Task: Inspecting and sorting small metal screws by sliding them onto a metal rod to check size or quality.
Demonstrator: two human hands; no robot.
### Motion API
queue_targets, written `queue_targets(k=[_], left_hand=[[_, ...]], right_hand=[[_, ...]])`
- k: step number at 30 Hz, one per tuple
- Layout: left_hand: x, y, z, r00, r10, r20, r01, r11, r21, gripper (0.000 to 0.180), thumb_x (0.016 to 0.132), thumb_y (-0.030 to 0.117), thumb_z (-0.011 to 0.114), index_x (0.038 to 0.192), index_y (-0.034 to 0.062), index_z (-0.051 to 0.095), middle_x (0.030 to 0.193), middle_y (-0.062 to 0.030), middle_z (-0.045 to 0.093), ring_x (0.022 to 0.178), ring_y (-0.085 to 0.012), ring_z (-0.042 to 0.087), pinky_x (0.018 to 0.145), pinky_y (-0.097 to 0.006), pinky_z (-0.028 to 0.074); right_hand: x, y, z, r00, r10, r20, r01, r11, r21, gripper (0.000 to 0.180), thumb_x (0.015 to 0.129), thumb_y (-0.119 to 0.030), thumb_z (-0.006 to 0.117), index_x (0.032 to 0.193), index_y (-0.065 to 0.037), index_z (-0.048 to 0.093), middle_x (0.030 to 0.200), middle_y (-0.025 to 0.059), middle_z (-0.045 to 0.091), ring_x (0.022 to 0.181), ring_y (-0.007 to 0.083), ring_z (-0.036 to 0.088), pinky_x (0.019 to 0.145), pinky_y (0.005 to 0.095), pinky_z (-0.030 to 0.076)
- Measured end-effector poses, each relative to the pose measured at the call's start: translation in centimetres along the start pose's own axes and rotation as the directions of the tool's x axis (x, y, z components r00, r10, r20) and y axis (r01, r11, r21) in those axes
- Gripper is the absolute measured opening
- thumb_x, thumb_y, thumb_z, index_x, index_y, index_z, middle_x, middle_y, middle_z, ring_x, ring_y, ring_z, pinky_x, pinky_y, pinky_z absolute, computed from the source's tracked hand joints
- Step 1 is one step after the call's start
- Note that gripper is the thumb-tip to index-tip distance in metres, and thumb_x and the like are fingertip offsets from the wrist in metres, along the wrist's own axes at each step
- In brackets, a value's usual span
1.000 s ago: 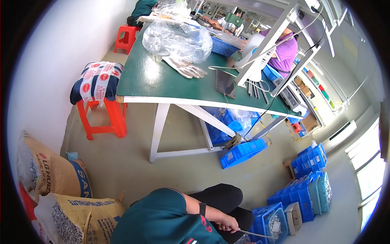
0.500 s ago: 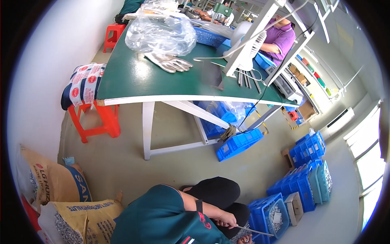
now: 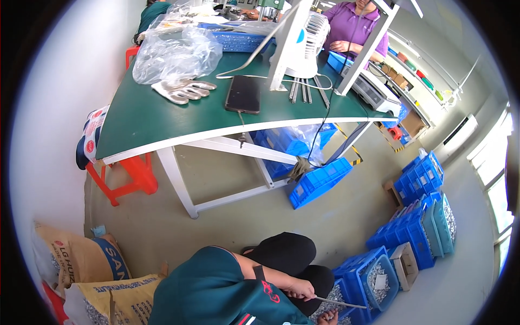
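Note:
My left hand [image 3: 301, 289] is closed around one end of a thin grey rod [image 3: 340, 302], with a dark band on that forearm. The rod points right, its far end by the wall of a blue bin [image 3: 355, 281]. Lower down, at the picture's edge, my right hand [image 3: 327, 318] shows curled fingers close to many small silvery metal pieces [image 3: 335, 295]; what it holds is too small to make out. A light-blue basket [image 3: 391, 287], with more such pieces and a white slip, rests in the blue bin. My black-clad knees [image 3: 292, 252] are beside the hands.
A green table [image 3: 162, 122] ahead bears a glove [image 3: 181, 91], phone [image 3: 243, 95], plastic bags and a fan [image 3: 304, 49]. Blue crates [image 3: 420, 179] line the right side; open sacks [image 3: 122, 295] stand left. A person in purple [image 3: 352, 27] sits beyond; a red stool [image 3: 130, 176] is near the wall.
The whole view has shifted, bringing the phone and hanging keys into clear sight. My left hand keeps its hold on the rod; my right hand stays low by the metal pieces.

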State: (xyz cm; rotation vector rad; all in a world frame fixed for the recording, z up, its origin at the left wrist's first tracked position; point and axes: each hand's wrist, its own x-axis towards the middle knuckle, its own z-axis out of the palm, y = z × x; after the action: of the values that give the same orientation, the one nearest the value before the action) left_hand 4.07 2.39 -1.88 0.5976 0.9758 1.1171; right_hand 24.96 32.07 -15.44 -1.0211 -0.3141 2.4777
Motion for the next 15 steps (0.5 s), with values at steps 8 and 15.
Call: queue_targets(k=[8, 15], left_hand=[[0.1, 1.2, -0.6, 0.992, -0.028, -0.119, 0.042, 0.992, 0.123, 0.033, 0.089, 0.036, 0.048, 0.067, 0.0122, 0.05, 0.045, 0.0061, 0.029, 0.033, -0.0041, 0.022, 0.031, -0.022, 0.015], [1.8, 3.1, 0.2, 0.977, 0.0, -0.213, 0.049, 0.973, 0.225, 0.037, 0.089, 0.039, 0.048, 0.062, 0.0124, 0.049, 0.044, 0.005, 0.032, 0.032, -0.0055, 0.024, 0.03, -0.024, 0.018]], right_hand=[[-3.9, 0.6, 4.1, 0.992, 0.096, -0.086, -0.115, 0.963, -0.246, 0.021, 0.089, -0.035, 0.049, 0.078, -0.018, 0.048, 0.057, -0.003, 0.036, 0.048, 0.0105, 0.034, 0.042, 0.0243, 0.026], [-2.6, -0.4, 1.6, 1.0, 0.009, 0.026, -0.009, 1.0, 0.014, 0.023, 0.089, -0.034, 0.051, 0.091, -0.012, 0.055, 0.065, -0.0028, 0.048, 0.047, 0.0071, 0.039, 0.035, 0.0195, 0.026]])
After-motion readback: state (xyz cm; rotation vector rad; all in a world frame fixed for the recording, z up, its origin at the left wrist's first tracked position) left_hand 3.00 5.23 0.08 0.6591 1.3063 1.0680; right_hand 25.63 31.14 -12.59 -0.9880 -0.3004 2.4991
